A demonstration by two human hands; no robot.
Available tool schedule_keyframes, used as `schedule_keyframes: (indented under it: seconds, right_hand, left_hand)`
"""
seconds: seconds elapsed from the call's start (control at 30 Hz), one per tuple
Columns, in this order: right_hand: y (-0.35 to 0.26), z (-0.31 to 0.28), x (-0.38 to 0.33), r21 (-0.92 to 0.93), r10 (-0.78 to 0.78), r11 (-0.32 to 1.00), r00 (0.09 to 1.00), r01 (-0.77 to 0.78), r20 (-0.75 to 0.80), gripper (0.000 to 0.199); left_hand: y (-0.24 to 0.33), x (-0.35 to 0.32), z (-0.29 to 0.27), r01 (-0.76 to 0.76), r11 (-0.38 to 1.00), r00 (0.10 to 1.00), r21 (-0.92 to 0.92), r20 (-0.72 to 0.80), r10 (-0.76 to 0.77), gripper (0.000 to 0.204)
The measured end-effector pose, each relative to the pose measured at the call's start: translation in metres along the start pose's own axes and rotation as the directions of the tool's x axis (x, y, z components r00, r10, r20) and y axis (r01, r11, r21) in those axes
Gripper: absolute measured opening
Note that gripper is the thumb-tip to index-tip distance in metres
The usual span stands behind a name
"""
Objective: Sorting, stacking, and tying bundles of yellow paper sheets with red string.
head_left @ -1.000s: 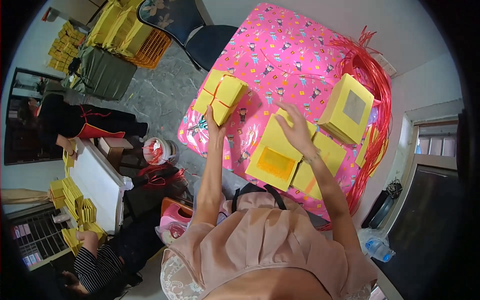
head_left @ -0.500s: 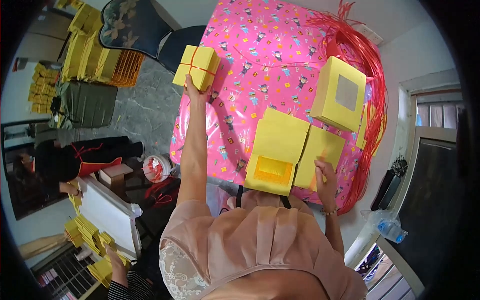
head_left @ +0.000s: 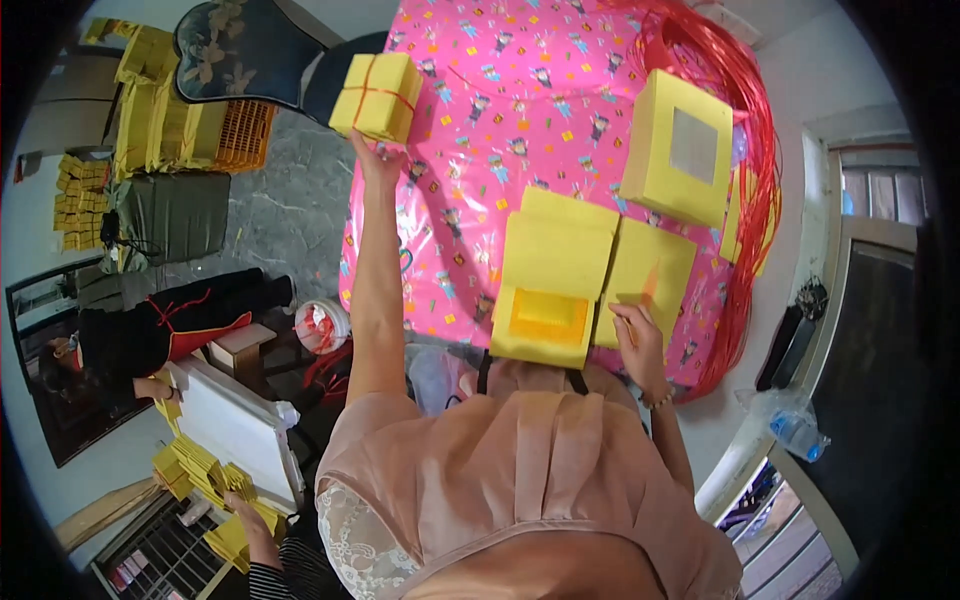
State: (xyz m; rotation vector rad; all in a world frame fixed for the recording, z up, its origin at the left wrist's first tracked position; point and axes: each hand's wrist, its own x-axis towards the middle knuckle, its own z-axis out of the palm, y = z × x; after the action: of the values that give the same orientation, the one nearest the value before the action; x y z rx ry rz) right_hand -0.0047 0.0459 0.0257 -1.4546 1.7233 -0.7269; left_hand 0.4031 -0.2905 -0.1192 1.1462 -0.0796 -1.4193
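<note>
We are holding the tied yellow bundle [head_left: 378,98] at twelve o'clock from our left hand [head_left: 376,158]; our right hand [head_left: 641,345], curled, perhaps empty, is hovering toward the bundle's four o'clock.

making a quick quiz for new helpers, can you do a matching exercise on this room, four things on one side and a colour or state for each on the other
Things
1. bundle
2. stack
3. bucket
4. crate

Colours and states
A. orange
B. yellow, with a grey panel on top
C. yellow, tied with red cord
D. white, with red stuff in it

Pairs: 1-C, 2-B, 3-D, 4-A
</note>
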Motion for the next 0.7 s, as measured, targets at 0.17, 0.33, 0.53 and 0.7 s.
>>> schedule_keyframes:
  seconds: [0.17, 0.33, 0.53, 0.7]
  right_hand:
    - [0.009, 0.0, -0.007, -0.019, -0.133, 0.991, 0.991, 0.133, 0.028, 0.019]
    - [0.02, -0.002, -0.018, -0.152, -0.208, 0.961, 0.967, 0.23, 0.145, 0.036]
    - [0.03, 0.014, -0.019, -0.356, -0.395, 0.792, 0.861, 0.496, 0.32, 0.063]
    - [0.033, 0.022, -0.006, -0.35, -0.498, 0.71, 0.787, 0.611, 0.363, 0.059]
  left_hand:
    - [-0.037, -0.109, -0.033, -0.194, 0.887, 0.98, 0.419, 0.121, 0.157, 0.059]
    - [-0.076, -0.219, -0.083, -0.21, 0.701, 0.946, 0.682, 0.322, -0.03, 0.046]
    - [-0.102, -0.299, -0.102, -0.292, 0.484, 0.888, 0.825, 0.422, -0.184, 0.069]
    - [-0.104, -0.311, -0.094, -0.398, 0.476, 0.837, 0.784, 0.522, -0.161, 0.078]
